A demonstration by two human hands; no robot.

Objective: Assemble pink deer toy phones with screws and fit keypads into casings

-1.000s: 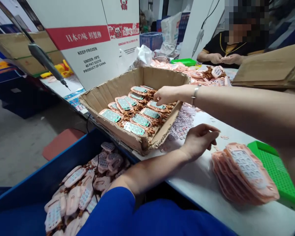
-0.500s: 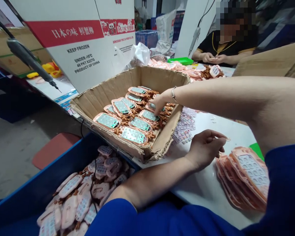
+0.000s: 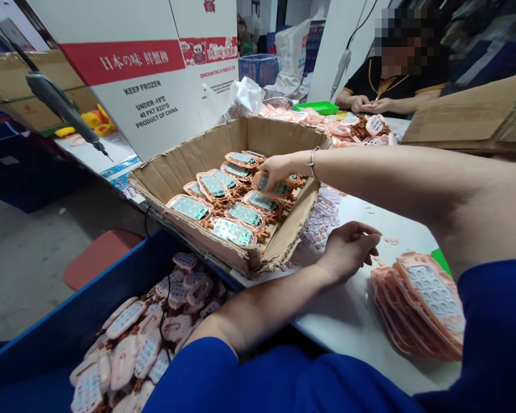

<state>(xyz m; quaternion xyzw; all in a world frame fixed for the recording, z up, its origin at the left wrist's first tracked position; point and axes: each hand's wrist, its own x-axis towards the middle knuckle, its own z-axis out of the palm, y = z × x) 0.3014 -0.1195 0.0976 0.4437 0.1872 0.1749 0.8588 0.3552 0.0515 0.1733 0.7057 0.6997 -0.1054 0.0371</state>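
My right hand reaches into a shallow cardboard box and grips a pink toy shell with a green circuit board, lifted slightly above the others. Several more such shells lie in rows in the box. My left hand rests on the white table, fingers curled loosely with nothing visible in them, beside a sheet of small rubber keys. A fanned stack of pink keypad covers lies to its right.
A blue bin at lower left holds several assembled pink toys. A hanging electric screwdriver is at upper left before a white carton. Another person works across the table. A green tray corner shows at right.
My right hand closed on one shell in the box and raised it a little. My left hand stayed on the table, fingers shifting slightly.
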